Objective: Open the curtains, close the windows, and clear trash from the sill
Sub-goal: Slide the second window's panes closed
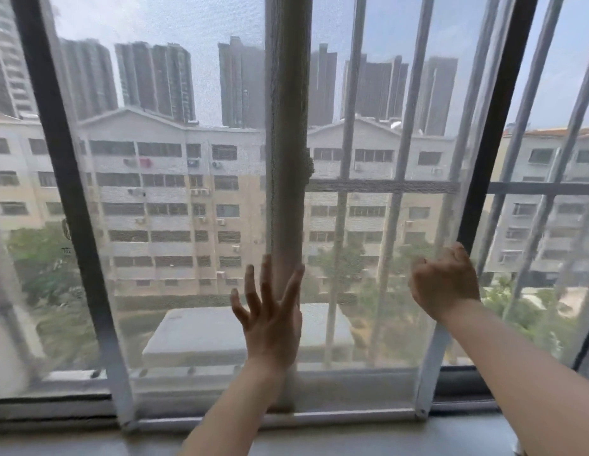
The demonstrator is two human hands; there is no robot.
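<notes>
A sliding mesh screen panel (194,225) in a grey frame fills the middle of the window. My left hand (270,317) lies flat against the mesh with fingers spread, over the vertical post (285,126) behind it. My right hand (446,279) grips the screen's right frame edge (433,363), fingers curled round it beside the dark window frame (494,126). To the right of that frame the window gap (549,258) stands uncovered, with outside security bars (401,159) showing. The grey sill (89,442) runs along the bottom. No curtains and no trash are in view.
A dark vertical window frame (56,159) leans across the left side. The bottom track (49,406) runs under the panels. Apartment blocks and trees lie outside, far below.
</notes>
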